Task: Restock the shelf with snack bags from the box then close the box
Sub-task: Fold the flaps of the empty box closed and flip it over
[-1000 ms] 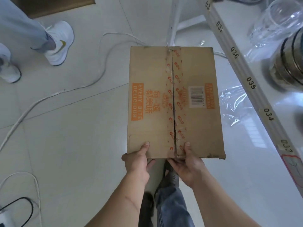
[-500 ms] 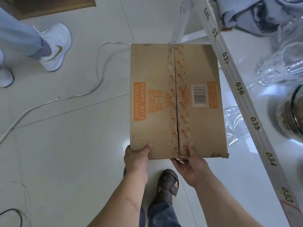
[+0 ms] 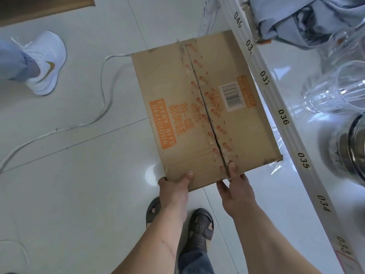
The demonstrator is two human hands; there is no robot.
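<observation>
Gripping the box (image 3: 199,123) near edge, my left hand (image 3: 173,189) and right hand (image 3: 236,189) hold it; its long axis runs away, shelf rail (image 3: 284,123) alongside right.

Stockroom or shop, numbered shelf edge (image 3: 284,119), glassware (image 3: 335,89), tiled floor (image 3: 79,194)

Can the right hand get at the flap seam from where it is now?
Probably yes: the right hand grips the box at its near edge, thumb right beside the seam, which is split and uncovered.
</observation>
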